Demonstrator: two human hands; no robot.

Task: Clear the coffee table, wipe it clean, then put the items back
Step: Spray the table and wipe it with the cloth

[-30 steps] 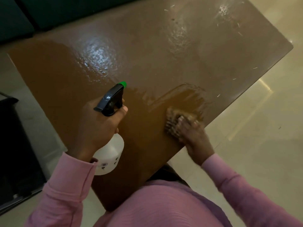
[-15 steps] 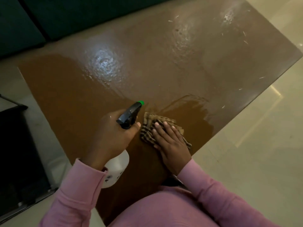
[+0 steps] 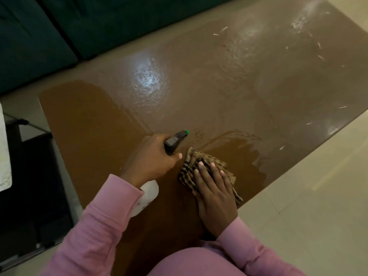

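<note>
Where wiped, coffee table (image 3: 199, 96) glossy, wet — specks beyond

Premises are presenting as a domestic living room. A low brown coffee table (image 3: 239, 80) is standing on pale, glossy floor tiles (image 3: 310, 196), with grout lines showing. Directly behind the table, a dark green upholstered sofa (image 3: 83, 22) is running along the far edge, its seat cushions divided by seams. To the left, a dark piece of furniture (image 3: 29, 186) with a thin metal frame is sitting beside the table. Lighting is appearing dim and household in character, reflecting off the table's wet surface.
</note>
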